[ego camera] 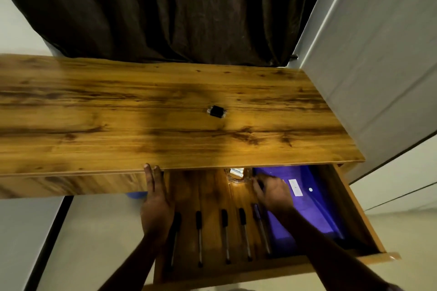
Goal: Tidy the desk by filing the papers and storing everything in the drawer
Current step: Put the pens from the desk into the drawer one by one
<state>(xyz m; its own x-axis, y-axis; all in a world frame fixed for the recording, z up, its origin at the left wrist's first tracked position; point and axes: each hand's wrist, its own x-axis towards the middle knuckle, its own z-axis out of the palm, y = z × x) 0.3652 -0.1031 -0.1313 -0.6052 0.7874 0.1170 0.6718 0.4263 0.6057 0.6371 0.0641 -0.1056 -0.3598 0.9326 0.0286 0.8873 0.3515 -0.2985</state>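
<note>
Pens point(224, 234) and folder point(307, 208) lie in our drawer point(359, 210); the clip point(216, 111) at 12 o'clock remains on the desk point(118, 113); left hand point(155, 205) open, right hand's point(272, 192) grip unclear

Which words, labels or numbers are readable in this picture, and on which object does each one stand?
None can be read.
White label on the purple folder in the drawer: dark marks, too small to read.
Small packet at the back of the drawer: printing too blurred to read.
Black clip on the desk: no text visible.
</note>
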